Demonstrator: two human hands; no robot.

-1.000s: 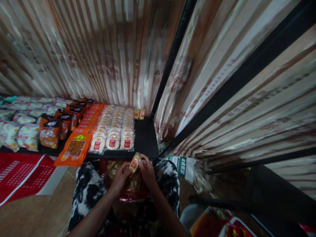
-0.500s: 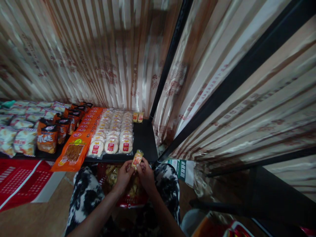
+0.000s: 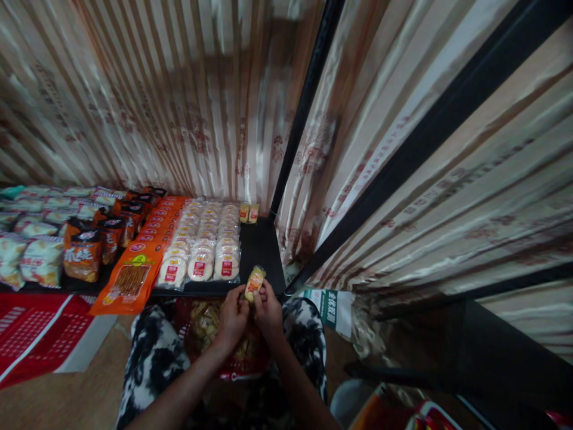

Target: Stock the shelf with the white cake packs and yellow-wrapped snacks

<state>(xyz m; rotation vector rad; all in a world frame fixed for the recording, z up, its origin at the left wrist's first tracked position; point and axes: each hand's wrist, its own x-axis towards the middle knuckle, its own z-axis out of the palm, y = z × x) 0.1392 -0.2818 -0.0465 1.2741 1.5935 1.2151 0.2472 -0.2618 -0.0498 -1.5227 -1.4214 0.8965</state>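
Observation:
Between the fingers of both hands is a small yellow snack packet (image 3: 255,283) with a red and white print, held just in front of the shelf's front edge. My left hand (image 3: 233,313) pinches its lower left side, and my right hand (image 3: 268,310) grips its right side with the thumb on the front. Below them, between my knees, a red basket (image 3: 233,376) holds several similar golden packets (image 3: 206,319), partly covered by my arms. Two small yellow packets (image 3: 249,213) stand at the back of the black shelf (image 3: 259,248).
Rows of round white crackers in clear wrap (image 3: 226,263), orange flat packs (image 3: 132,278), orange-black bags (image 3: 83,254) and white bags (image 3: 42,263) fill the shelf leftward. A black post (image 3: 298,137) rises at the corner. Right, a green-white bag (image 3: 333,310) lies low.
Both hands have lifted the packet slightly up and to the right, and its tilt has changed a little. The packets on the shelf stay as they were.

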